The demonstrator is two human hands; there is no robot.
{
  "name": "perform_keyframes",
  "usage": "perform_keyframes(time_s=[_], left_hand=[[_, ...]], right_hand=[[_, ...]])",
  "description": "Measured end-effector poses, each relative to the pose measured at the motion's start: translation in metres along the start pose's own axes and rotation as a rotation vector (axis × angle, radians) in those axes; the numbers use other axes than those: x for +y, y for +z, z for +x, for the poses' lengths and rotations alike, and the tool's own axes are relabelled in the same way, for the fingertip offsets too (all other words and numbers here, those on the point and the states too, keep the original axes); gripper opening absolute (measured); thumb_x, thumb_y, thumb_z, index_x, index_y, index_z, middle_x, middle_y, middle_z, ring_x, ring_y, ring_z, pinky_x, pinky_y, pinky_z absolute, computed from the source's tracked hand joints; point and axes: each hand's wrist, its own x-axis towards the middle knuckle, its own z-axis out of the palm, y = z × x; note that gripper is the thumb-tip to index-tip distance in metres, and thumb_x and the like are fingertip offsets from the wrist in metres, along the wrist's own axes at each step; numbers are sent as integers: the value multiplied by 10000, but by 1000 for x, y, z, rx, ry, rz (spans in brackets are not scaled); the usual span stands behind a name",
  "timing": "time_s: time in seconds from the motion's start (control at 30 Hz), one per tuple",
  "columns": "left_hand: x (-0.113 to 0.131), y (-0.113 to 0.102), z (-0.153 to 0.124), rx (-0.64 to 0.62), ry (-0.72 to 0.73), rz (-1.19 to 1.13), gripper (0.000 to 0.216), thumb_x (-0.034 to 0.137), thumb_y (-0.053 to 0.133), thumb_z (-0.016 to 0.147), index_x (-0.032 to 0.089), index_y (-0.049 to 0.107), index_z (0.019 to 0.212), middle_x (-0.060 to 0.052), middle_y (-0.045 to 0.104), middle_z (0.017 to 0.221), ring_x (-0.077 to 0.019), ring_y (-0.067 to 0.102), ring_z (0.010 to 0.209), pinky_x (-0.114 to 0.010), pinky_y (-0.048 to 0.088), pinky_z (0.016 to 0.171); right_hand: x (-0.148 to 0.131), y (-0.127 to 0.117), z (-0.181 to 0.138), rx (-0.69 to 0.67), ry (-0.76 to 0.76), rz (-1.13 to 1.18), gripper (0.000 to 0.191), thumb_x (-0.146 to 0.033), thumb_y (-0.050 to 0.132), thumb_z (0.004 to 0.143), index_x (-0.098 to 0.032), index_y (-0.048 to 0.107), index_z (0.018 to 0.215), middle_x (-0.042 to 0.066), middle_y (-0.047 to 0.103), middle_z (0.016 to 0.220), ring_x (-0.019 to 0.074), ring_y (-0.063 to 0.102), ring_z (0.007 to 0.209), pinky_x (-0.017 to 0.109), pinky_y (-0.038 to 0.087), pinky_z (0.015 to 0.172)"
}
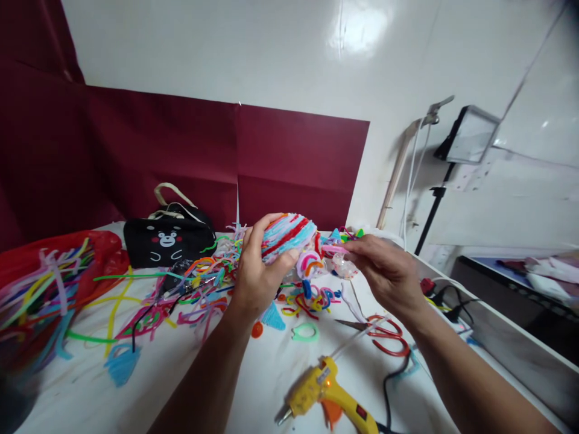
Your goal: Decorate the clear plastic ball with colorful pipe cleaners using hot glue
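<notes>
My left hand point(257, 274) is wrapped around a rounded craft piece covered in red, blue, white and orange pipe cleaners point(294, 235), held above the table. At the piece's near right sits a pink, white and orange spiral point(310, 264). My right hand point(384, 265) is closed in a pinch on a pink pipe cleaner point(333, 249) at the piece's right side. Whether the strip touches the piece I cannot tell. Below the right hand lie red-handled scissors point(392, 336). A yellow hot glue gun point(323, 386) rests nearer, its nozzle pointing left.
Loose pipe cleaners point(203, 271) cover the table's left side, beside a red plastic bag point(108, 253) and a black bear-face bag point(169, 241). A green loop point(305, 331) and blue triangular pieces point(123, 363) lie in front. A power strip point(452, 319) is at right.
</notes>
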Motion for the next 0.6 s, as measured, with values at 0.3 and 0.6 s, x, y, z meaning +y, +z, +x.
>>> perform_keyframes(time_s=[0.3,0.6], left_hand=[[4,4,-2,-41,21,26,578,369,656,786,237,542,1338,-93,607,1327,-297,597,1221,-478,460,1085],[9,6,-4,-52,24,41,550,345,645,766,253,555,1301,-79,599,1314,-298,577,1224,-492,449,1094]], right_hand=[[-28,-9,25,-117,-114,-97,56,-157,673,935,-142,673,881,26,654,734,113,585,664,227,442,640],[-23,-9,26,-161,-73,-60,113,-183,642,961,-154,641,852,1,599,713,106,521,651,231,399,622]])
